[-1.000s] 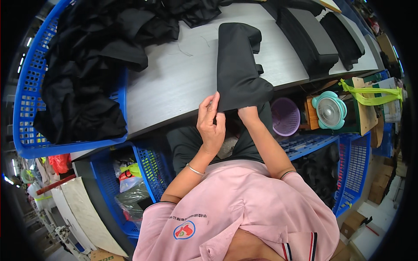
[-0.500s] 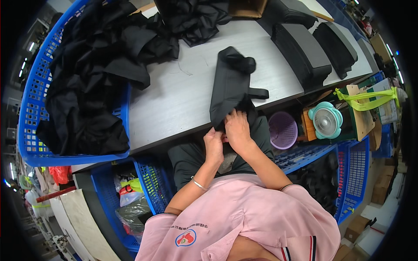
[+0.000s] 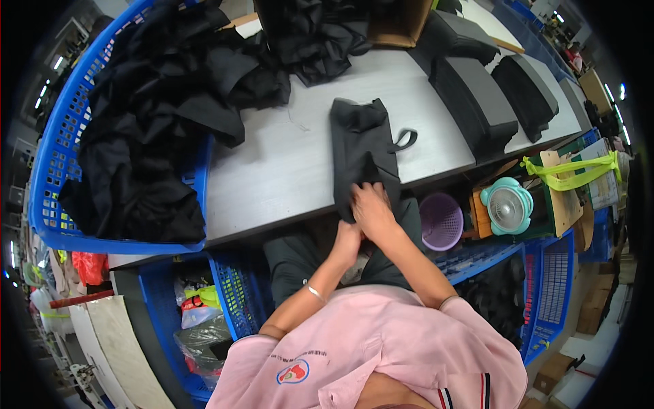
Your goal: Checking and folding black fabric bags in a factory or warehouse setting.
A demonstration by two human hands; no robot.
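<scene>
A black fabric pouch (image 3: pixel 366 146) lies over the front edge of the table, its far end on the white top and its near end hanging toward my lap. It looks like a flat sewn sleeve with a small strap loop (image 3: pixel 407 140) standing out on its right side. My right hand (image 3: pixel 373 210) is closed on the near part of the cloth, fingers curled into it. Just below and to the left, my left hand (image 3: pixel 347 242) is closed at the pouch's lower edge; its fingertips are partly hidden by the cloth.
A blue basket (image 3: pixel 116 242) heaped with black cloth pieces (image 3: pixel 143 136) stands at left. More black cloth spills from a cardboard box (image 3: pixel 402 31) at the back. Stacks of dark panels (image 3: pixel 480 95) lie at right. A purple bin (image 3: pixel 441 221) and a turquoise fan (image 3: pixel 507 206) sit below the table's right side.
The pouch has shifted toward me, and its far end, folded to the right before, now lies straighter. Its loop has swung upward. Both hands have moved slightly nearer to me.
</scene>
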